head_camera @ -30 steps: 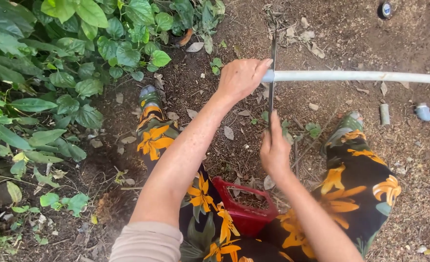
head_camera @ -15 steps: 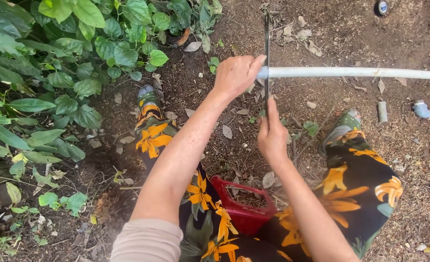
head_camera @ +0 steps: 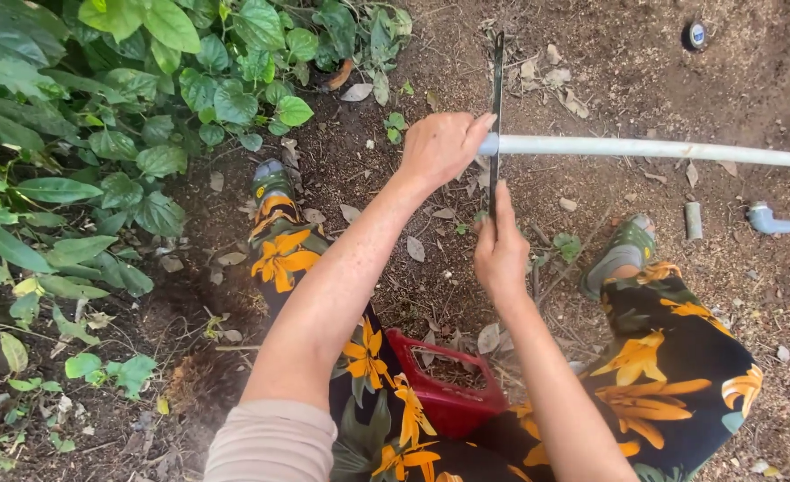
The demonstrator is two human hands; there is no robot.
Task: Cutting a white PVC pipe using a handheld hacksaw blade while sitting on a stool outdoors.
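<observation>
Your left hand is clamped around the end of the white pipe held above the soil, while your right hand grips the thin saw blade crossing it upright.

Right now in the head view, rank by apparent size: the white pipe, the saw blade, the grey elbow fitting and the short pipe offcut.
1. white pipe, longest, running off the right edge.
2. saw blade, thin and dark, its lower end hidden by the right hand.
3. and 4. grey elbow fitting and short pipe offcut: both small and look alike, so unranked.
</observation>
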